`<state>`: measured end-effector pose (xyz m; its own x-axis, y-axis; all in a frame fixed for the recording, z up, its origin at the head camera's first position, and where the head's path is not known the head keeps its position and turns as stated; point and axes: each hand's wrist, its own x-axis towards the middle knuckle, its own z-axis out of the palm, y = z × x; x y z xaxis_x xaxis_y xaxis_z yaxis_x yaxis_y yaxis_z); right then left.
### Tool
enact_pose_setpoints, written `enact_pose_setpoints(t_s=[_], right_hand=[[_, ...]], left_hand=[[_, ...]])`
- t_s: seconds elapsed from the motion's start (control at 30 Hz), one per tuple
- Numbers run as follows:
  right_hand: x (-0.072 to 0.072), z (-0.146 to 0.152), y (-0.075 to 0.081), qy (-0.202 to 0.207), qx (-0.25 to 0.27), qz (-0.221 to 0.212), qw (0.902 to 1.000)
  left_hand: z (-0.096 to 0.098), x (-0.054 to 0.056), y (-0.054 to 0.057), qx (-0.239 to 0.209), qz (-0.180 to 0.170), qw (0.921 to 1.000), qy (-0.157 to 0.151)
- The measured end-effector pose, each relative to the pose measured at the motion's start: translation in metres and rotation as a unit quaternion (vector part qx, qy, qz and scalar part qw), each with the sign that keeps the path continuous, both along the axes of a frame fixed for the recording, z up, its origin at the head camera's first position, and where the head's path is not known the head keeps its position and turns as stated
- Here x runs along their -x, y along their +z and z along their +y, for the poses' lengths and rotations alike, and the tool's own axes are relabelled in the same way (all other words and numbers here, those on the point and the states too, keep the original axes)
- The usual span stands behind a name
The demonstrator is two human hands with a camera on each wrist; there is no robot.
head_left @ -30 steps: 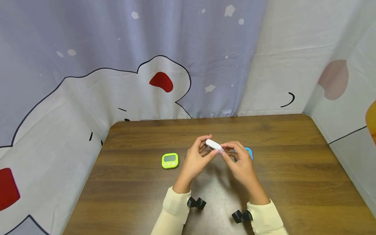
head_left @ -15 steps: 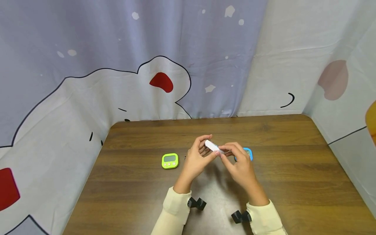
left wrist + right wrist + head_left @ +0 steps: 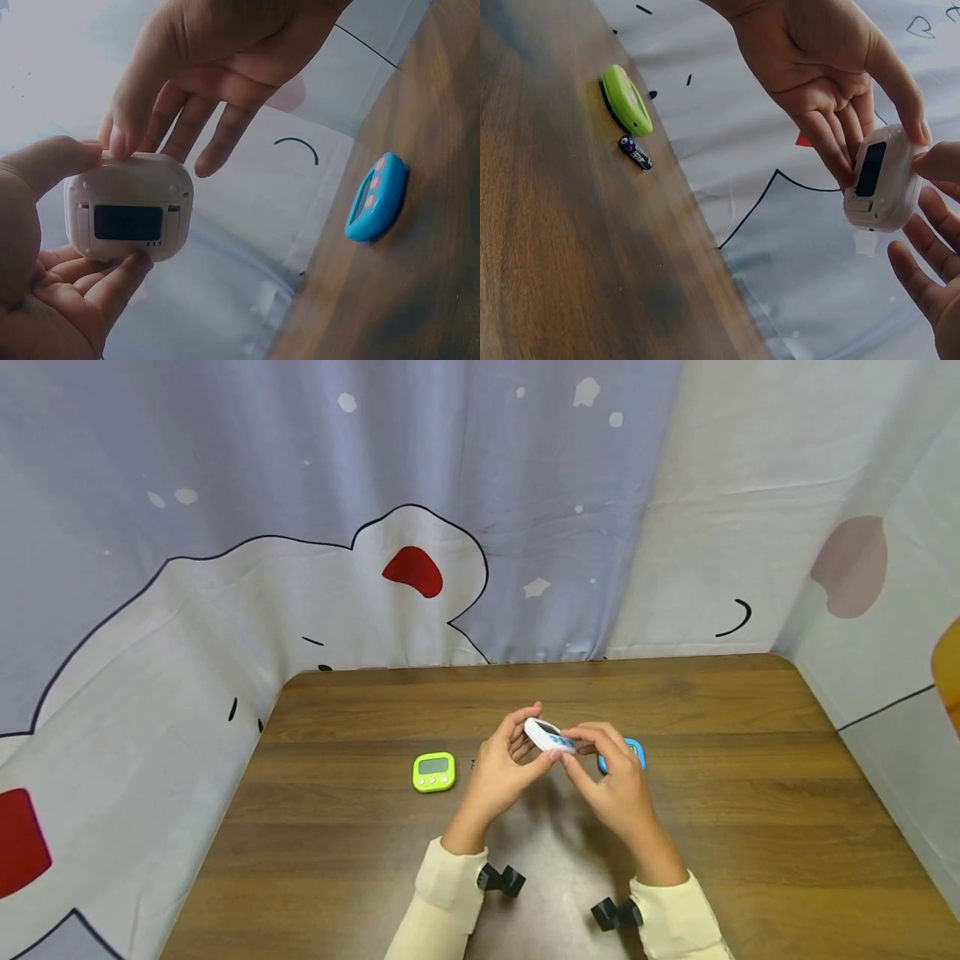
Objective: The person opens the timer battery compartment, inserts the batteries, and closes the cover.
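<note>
A white digital timer (image 3: 538,737) with blue buttons and a dark screen is held in the air above the table. My left hand (image 3: 498,774) grips it at its left side, thumb on one edge and fingers on the opposite one. At the right end, my right hand (image 3: 617,783) pinches it between thumb and fingers. The left wrist view shows the timer's back (image 3: 129,191), with a dark rectangular panel. Behind the right hand lies a blue timer (image 3: 381,196), partly covered in the head view. A green timer (image 3: 433,772) lies left of the left hand.
A small dark battery (image 3: 635,153) lies beside the green timer, mostly hidden by the left hand in the head view. The wooden table (image 3: 337,860) ends at a printed curtain (image 3: 555,510) along the back and sides.
The white timer has tilted: earlier mostly its white edge showed in the head view, now its screen and blue buttons show. Both hands keep their hold, with slight finger shifts.
</note>
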<state>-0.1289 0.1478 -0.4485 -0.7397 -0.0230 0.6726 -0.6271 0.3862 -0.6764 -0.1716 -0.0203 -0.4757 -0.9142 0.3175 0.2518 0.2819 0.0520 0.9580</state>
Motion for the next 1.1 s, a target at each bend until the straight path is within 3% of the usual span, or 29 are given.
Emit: enact_pose_setpoints(t_s=[0.13, 0.3, 0.47, 0.53, 0.6, 0.67, 0.83, 0.93, 1.1], right_hand=[[0.002, 0.004, -0.004, 0.011, 0.008, -0.045, 0.9989], [0.009, 0.012, -0.022, 0.065, 0.012, -0.133, 0.989], [0.014, 0.018, -0.04, 0.155, 0.068, -0.226, 0.9592], [0.014, 0.019, -0.043, 0.186, 0.107, -0.248, 0.9447], [0.015, 0.02, -0.044, 0.201, 0.133, -0.255, 0.9363], [0.015, 0.02, -0.044, 0.201, 0.138, -0.25, 0.937], [0.015, 0.018, -0.042, 0.173, 0.101, -0.232, 0.9519], [0.014, 0.016, -0.038, 0.156, 0.082, -0.225, 0.9581], [0.013, 0.014, -0.035, 0.128, 0.038, -0.216, 0.9671]], left_hand=[[-0.003, 0.0, 0.001, -0.002, -0.005, 1.0, -0.006], [-0.006, 0.0, 0.004, 0.006, -0.017, 0.9997, -0.015], [-0.007, -0.002, 0.012, 0.021, -0.01, 0.9994, -0.026], [-0.007, -0.005, 0.019, 0.022, -0.008, 0.9991, -0.035], [-0.009, -0.008, 0.026, 0.018, -0.006, 0.9987, -0.047], [-0.01, -0.01, 0.032, 0.007, -0.005, 0.9982, -0.059], [-0.016, -0.004, 0.02, 0.007, -0.015, 0.9972, -0.073], [-0.021, 0.0, 0.011, 0.04, -0.013, 0.9963, -0.074], [-0.029, 0.002, 0.01, 0.125, 0.013, 0.9894, -0.073]])
